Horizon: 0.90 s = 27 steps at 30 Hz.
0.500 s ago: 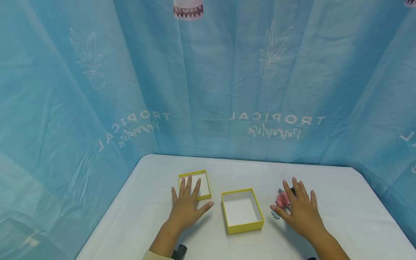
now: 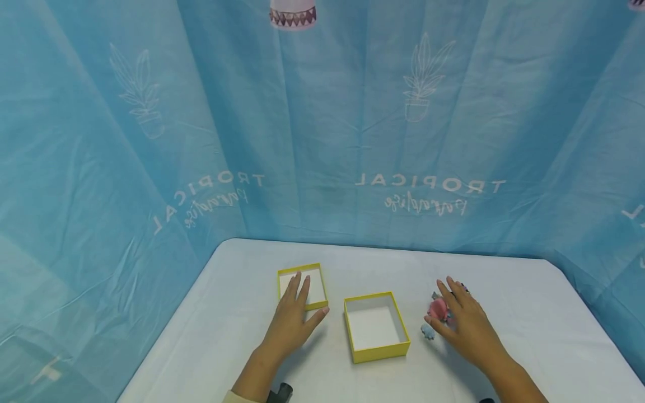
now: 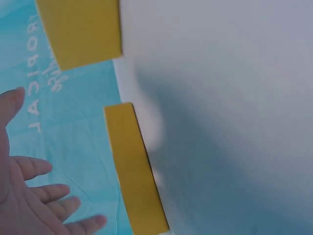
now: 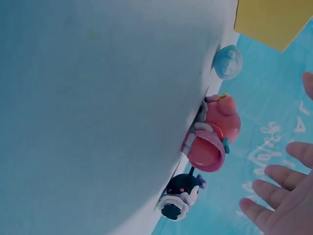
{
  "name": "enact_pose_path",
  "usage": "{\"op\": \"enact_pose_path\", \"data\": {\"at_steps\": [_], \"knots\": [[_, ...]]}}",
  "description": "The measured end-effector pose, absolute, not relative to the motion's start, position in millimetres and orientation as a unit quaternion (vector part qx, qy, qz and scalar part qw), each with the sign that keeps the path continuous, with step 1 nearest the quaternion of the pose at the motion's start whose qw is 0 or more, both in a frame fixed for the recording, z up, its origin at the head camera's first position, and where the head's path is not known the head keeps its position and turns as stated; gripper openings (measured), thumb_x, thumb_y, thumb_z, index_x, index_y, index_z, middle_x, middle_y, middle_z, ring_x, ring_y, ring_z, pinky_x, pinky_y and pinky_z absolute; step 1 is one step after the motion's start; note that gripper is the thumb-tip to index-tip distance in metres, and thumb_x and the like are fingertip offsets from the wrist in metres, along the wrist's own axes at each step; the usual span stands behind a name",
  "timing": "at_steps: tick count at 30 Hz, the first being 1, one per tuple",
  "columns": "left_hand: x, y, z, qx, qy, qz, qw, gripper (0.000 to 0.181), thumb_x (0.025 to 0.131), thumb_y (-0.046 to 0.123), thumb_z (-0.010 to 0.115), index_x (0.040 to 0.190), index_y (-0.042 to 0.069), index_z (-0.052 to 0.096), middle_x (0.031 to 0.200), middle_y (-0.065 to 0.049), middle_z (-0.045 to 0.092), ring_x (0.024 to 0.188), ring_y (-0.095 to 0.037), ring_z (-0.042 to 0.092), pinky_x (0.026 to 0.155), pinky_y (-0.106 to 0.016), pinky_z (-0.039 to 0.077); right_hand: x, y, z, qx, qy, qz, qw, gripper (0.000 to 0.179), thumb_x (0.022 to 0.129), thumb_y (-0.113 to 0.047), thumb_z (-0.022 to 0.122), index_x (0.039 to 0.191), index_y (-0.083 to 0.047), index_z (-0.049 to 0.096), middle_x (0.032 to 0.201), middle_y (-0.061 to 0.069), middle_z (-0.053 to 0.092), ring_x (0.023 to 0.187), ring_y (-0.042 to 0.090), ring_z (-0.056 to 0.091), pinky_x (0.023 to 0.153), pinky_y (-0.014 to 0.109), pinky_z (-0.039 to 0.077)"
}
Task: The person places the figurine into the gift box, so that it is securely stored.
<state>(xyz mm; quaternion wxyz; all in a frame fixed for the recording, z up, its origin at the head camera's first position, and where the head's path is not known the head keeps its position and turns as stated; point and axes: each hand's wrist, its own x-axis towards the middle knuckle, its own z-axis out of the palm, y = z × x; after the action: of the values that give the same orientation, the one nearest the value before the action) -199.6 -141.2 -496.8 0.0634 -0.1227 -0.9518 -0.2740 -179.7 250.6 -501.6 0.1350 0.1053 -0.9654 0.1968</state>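
Observation:
My left hand [image 2: 289, 327] hovers palm down near the shallow yellow box lid [image 2: 316, 306], its fingers stretched over the white inside. In the left wrist view the fingers [image 3: 49, 193] are spread and touch nothing. Above several small figurines floats my right hand [image 2: 471, 333], fingers extended and holding nothing. The right wrist view shows a pink figurine [image 4: 215, 132] lying on the table, a black-and-white figurine [image 4: 181, 196] beside it, and a light blue piece [image 4: 228, 62] nearer the box. Between the hands stands an open yellow box [image 2: 380, 352] with a white inside.
A white cloth covers the table [image 2: 201, 336], whose far corners are rounded. Blue printed curtains [image 2: 322, 140] hang behind it and at both sides.
Both hands have turned slightly and their fingers have drawn closer together. The right hand has shifted a little over the figurines. The box and lid have stayed in place.

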Motion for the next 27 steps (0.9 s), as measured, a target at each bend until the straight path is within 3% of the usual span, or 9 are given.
{"op": "enact_pose_path", "data": {"at_steps": [6,11,17,23,27], "knots": [[-193.7,-136.8,-488.6,-0.121,-0.931,-0.344,0.027,0.082,0.097,0.062,0.056,0.162,0.022,0.026,0.170,-0.001,0.019,0.154,-0.033,0.029,0.119,-0.061,0.035,-178.3,251.2,-500.8,0.102,-0.962,0.226,0.118,0.081,0.090,-0.047,0.074,0.156,-0.013,0.039,0.157,0.020,0.042,0.140,0.049,0.043,0.105,0.074,0.040],[-188.1,-131.9,-481.9,-0.141,-0.919,-0.367,0.016,0.074,0.097,0.058,0.058,0.159,0.024,0.034,0.165,-0.001,0.031,0.150,-0.032,0.037,0.118,-0.059,0.038,-174.5,251.5,-496.8,0.092,-0.960,0.247,0.093,0.076,0.091,-0.047,0.073,0.154,-0.016,0.041,0.150,0.022,0.049,0.135,0.049,0.048,0.102,0.073,0.044],[-184.0,-125.2,-478.3,-0.155,-0.905,-0.395,-0.013,0.071,0.096,0.060,0.058,0.157,0.027,0.038,0.163,-0.003,0.036,0.147,-0.032,0.042,0.117,-0.059,0.039,-172.9,251.9,-492.3,0.083,-0.957,0.267,0.077,0.066,0.090,-0.045,0.074,0.145,-0.015,0.054,0.141,0.018,0.058,0.130,0.045,0.055,0.102,0.069,0.046],[-182.8,-120.1,-479.5,-0.160,-0.893,-0.416,-0.059,0.070,0.097,0.059,0.058,0.156,0.029,0.038,0.161,-0.002,0.038,0.134,-0.038,0.054,0.107,-0.057,0.050,-171.3,251.6,-491.4,0.072,-0.952,0.292,0.048,0.062,0.090,-0.040,0.076,0.143,-0.014,0.058,0.135,0.013,0.064,0.118,0.032,0.064,0.101,0.060,0.052],[-180.0,-117.6,-478.8,-0.163,-0.885,-0.429,-0.080,0.069,0.097,0.057,0.059,0.156,0.030,0.038,0.160,-0.002,0.041,0.132,-0.039,0.056,0.105,-0.057,0.051,-171.7,253.4,-494.5,0.074,-0.945,0.317,0.041,0.059,0.090,-0.036,0.077,0.141,-0.013,0.060,0.129,0.009,0.067,0.109,0.024,0.068,0.096,0.049,0.057]]}}
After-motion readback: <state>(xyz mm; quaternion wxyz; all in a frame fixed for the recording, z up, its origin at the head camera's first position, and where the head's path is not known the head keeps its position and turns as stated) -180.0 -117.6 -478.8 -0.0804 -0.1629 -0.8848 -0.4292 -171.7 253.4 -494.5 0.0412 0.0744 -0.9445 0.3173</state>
